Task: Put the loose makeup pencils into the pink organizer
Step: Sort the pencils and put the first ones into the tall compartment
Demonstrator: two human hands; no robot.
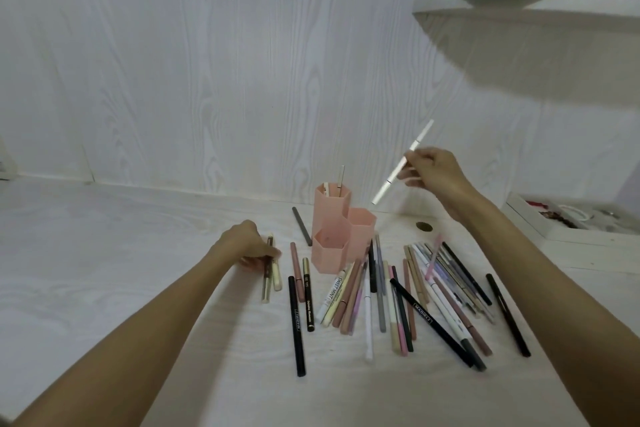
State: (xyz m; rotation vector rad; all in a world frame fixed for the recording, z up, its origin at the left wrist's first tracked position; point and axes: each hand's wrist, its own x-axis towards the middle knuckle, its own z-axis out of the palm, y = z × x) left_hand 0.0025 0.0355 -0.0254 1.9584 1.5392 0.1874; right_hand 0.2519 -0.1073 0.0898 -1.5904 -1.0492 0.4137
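A pink organizer (330,225) of three hexagonal tubes stands upright mid-table, with two pencils sticking out of its tallest back tube. My right hand (434,173) is raised to the right of and above it, shut on a long white pencil (403,163) held at a slant. My left hand (247,246) rests on the table to the left of the organizer, its fingers closed on a dark brown pencil (267,269) that lies beside a cream pencil (276,270). Several loose pencils (415,295) lie scattered in front of and to the right of the organizer.
A grey pencil (302,226) lies behind the organizer on its left. A white tray (568,218) with small items sits at the far right. A shelf (519,10) holding a laptop and a wire basket hangs at the upper right. The wall stands close behind.
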